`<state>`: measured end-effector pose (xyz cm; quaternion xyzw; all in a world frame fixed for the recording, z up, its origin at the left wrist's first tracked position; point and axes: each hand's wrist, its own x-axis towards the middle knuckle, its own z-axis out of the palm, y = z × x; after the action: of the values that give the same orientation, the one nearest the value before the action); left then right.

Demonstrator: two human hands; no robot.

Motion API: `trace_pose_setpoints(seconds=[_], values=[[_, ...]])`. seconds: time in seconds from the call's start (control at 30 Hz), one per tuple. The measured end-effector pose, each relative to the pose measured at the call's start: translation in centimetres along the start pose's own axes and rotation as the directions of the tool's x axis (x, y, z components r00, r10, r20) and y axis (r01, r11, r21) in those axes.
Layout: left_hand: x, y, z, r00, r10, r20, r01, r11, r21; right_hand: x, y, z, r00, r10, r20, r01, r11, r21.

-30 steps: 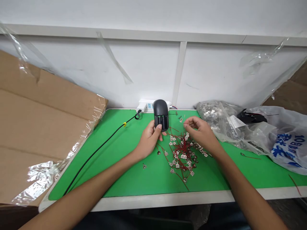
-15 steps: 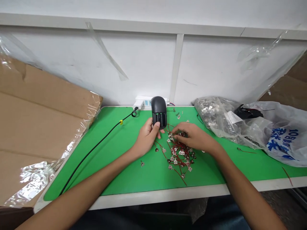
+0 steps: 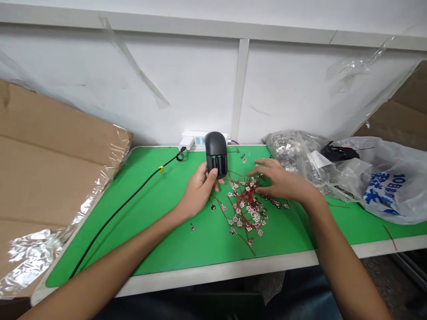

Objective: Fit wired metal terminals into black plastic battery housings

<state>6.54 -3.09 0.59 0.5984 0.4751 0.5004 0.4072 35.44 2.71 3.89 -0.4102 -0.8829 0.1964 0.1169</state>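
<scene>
My left hand point(image 3: 199, 189) grips a black computer-mouse-shaped shell point(image 3: 216, 145) by its lower end, thumb across an open battery compartment point(image 3: 219, 165). The shell is held up above the table, its compartment facing me. Over a tangled heap of small metal contact pieces with red wires point(image 3: 250, 206), my right hand point(image 3: 278, 180) is spread with its fingers apart. I see nothing between those fingers, though the fingertips hover close to or touch the heap's upper right edge. One loose metal contact point(image 3: 192, 227) lies by itself below my left hand.
The table has a green mat point(image 3: 160, 242). A white power strip point(image 3: 200, 135) with a plugged black cable point(image 3: 123, 209) sits by the wall. Clear plastic bags of parts point(image 3: 293, 151) and a printed white bag point(image 3: 403, 173) occupy the right. Cardboard point(image 3: 56, 164) leans at left.
My right hand has moved right and opened its fingers, uncovering more of the heap. My left hand still holds the black shell. The whole view has shifted slightly.
</scene>
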Motion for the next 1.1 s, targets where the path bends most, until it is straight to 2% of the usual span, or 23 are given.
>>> trace_pose_setpoints(seconds=[0.13,0.27,0.37,0.5,0.6,0.73,0.87,0.93,1.1], values=[[0.1,-0.1,-0.1,1.0,-0.005,0.001,0.005,1.0,0.02,-0.3,0.2,-1.3,0.999,0.01,0.038,-0.011,0.999,0.037],[0.1,-0.2,-0.1,1.0,-0.007,-0.001,0.007,1.0,0.019,-1.5,-1.3,-2.7,0.971,0.005,0.24,-0.042,0.988,0.151],[0.1,0.0,-0.1,1.0,-0.012,-0.008,0.012,1.0,0.025,-1.9,-2.2,-2.4,0.944,0.023,0.328,-0.071,0.988,0.135],[0.1,0.1,0.0,1.0,-0.01,-0.005,0.01,1.0,0.023,-1.1,-2.2,-0.7,0.97,0.075,0.232,-0.092,0.994,0.063],[0.2,0.0,-0.1,1.0,-0.01,0.0,0.01,1.0,0.018,-0.4,-2.1,0.2,0.99,0.011,0.142,-0.018,0.999,0.047],[0.2,-0.1,0.0,1.0,-0.013,-0.002,0.013,1.0,0.007,-0.4,-2.7,0.0,0.995,-0.066,0.077,0.059,0.994,0.097],[0.2,-0.1,0.0,1.0,-0.006,-0.001,0.006,1.0,0.016,-1.2,-3.6,-0.7,0.973,-0.138,0.187,0.097,0.972,0.212],[0.1,-0.1,0.0,1.0,-0.008,0.002,0.008,1.0,0.024,-1.4,-3.9,-0.6,0.961,-0.143,0.237,0.092,0.972,0.214],[0.1,-0.1,0.0,1.0,-0.019,0.004,0.019,1.0,0.016,-0.9,-4.2,0.3,0.963,-0.165,0.212,0.134,0.979,0.156]])
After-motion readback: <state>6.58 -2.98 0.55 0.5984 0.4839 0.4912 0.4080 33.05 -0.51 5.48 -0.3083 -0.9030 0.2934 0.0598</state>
